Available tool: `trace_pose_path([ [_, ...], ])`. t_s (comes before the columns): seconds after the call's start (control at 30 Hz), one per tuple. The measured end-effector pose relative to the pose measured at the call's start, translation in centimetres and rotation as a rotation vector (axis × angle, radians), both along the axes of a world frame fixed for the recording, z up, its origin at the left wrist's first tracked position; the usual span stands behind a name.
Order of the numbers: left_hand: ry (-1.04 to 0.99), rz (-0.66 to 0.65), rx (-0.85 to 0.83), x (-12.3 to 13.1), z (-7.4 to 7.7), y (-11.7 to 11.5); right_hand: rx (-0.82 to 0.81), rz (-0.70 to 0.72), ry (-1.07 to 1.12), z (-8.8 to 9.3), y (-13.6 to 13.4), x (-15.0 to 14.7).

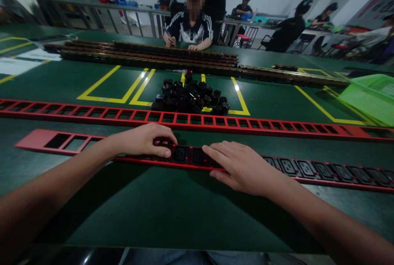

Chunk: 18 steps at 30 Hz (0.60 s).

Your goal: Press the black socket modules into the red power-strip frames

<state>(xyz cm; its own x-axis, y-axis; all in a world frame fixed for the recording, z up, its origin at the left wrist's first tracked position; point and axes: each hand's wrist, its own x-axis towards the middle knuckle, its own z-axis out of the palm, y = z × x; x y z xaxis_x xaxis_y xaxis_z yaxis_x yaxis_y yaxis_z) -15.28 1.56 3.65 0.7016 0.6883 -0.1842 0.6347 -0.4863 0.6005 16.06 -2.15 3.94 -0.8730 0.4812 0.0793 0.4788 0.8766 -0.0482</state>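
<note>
A green tabletop (172,215) spread beneath both hands and well out in front of them. Just beyond the left hand (150,139) and the right hand (238,164), a long red rail (200,127) with a row of open slots ran from side to side. Directly under the hands lay a red strip (191,168); to the left of the left hand it had bare openings, and to the right of the right hand it carried a row of black sockets (323,171). Well ahead of the left hand, long dark bars (147,55) were stacked lengthwise, and past them a person in a dark-and-white shirt (189,26) sat facing the hands. Far to the right of the right hand and ahead of it stood a light green bin (369,94). Between the hands and the bars, a heap of black parts (191,96) lay over yellow tape lines (243,100). The right hand was open, fingers laid across the strip, its thumb by the near edge. The left hand curled over the strip, thumb on top; its fingers hid whether it gripped a socket or merely pressed there. Two seated sockets (181,155) showed between the hands.
</note>
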Motion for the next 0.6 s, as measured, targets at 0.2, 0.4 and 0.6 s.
trace_pose_path([
  [0.2,0.015,0.022,0.002,-0.10,-0.01,-0.06,0.000,-0.012,-0.033,0.13,-0.01,-0.09],
  [0.4,-0.008,-0.013,0.026,0.01,-0.02,-0.12,0.000,0.002,-0.005,-0.02,0.05,-0.01],
  [0.6,0.009,-0.027,0.059,0.04,0.05,-0.21,0.010,0.001,-0.004,0.04,-0.02,0.03],
])
